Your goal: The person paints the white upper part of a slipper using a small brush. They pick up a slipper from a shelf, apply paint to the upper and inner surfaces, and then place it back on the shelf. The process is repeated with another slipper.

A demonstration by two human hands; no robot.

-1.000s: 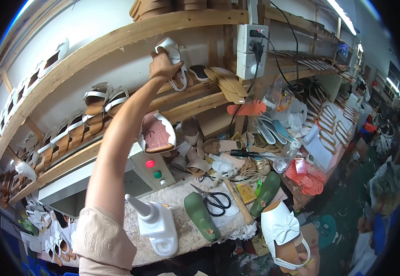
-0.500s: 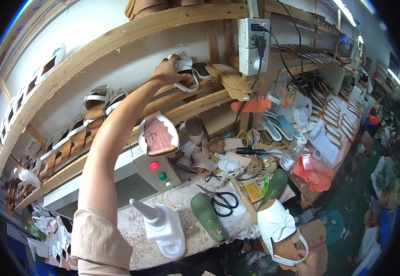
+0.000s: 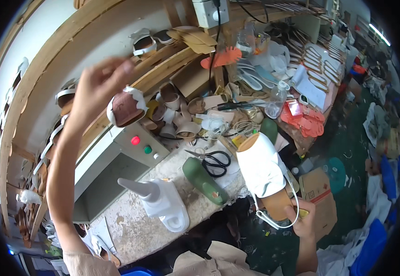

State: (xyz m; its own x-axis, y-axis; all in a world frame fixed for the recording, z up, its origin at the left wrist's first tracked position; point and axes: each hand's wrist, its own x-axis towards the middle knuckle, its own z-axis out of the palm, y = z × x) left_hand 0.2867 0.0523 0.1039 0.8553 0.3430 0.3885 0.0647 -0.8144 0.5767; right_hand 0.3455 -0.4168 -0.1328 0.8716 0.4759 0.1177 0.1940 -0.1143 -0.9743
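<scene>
At the lower right of the frame, the right hand [image 3: 303, 220] has its grip closed around a white sandal [image 3: 263, 172] with a brown sole and thin white strap, held just past the bench [image 3: 135, 225] edge, while the empty left hand [image 3: 100, 87], fingers loosely apart, is raised at the upper left.

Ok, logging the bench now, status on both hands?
Left hand raised, empty, fingers loose. Right hand gripping white sandal by the heel. Scissors and glue bottle on bench between.
</scene>
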